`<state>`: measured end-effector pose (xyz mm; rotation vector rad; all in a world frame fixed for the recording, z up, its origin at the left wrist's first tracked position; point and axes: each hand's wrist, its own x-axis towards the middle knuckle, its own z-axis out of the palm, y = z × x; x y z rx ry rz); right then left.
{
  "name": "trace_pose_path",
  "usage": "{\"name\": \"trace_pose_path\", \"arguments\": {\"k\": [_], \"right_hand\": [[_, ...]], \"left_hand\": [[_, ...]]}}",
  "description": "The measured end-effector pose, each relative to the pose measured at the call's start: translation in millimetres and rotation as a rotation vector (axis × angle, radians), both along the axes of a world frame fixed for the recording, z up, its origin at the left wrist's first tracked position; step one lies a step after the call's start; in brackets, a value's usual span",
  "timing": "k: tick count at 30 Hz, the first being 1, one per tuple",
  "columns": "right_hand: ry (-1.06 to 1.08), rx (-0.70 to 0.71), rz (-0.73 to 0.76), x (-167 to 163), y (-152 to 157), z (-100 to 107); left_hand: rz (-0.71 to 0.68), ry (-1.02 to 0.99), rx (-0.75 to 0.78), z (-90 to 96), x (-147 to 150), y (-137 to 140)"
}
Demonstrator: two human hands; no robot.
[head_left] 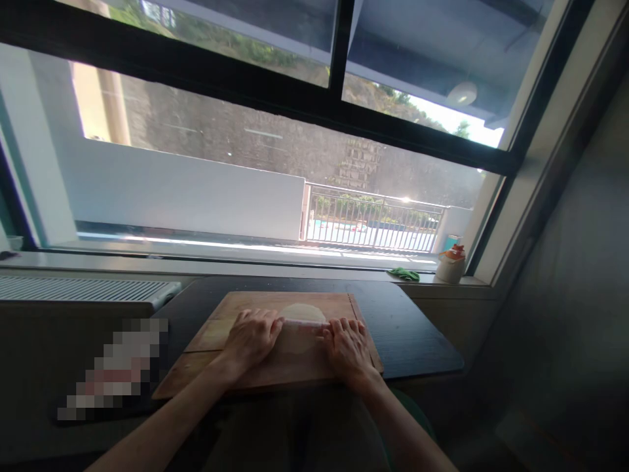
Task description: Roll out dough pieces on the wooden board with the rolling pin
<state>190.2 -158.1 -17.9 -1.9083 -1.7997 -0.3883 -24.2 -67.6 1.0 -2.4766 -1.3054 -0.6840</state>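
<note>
A rolling pin point(303, 323) lies across a flat, pale round of dough point(302, 311) on a wooden board point(206, 341). My left hand point(254, 334) is closed over the pin's left end, and my right hand point(346, 341) is closed over its right end. Between the two hands the middle of the pin shows, pressing on the dough. Part of the dough reaches out beyond the pin on the far side, and a fainter part shows on the near side. The pin's ends are hidden under my fingers.
The board rests on a dark table point(407, 328) before a wide window. A blurred-out item point(118, 370) is at the table's left. On the sill are a green cloth point(403, 274) and a whitish container point(451, 265) with an orange-red top. A radiator point(88, 292) stands at left.
</note>
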Motion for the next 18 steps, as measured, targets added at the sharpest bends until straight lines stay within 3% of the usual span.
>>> {"name": "trace_pose_path", "arguments": {"k": [5, 9, 18], "right_hand": [[0.027, 0.03, 0.019, -5, -19, -9], [0.019, 0.015, 0.021, -2, -18, -7], [-0.018, -0.138, -0.032, 9, 36, 23]], "left_hand": [[-0.042, -0.04, 0.087, -12.4, -14, -16], [-0.038, -0.062, 0.051, -18.4, -17, -14], [0.138, -0.002, -0.02, 8.0, 11, 22]]}}
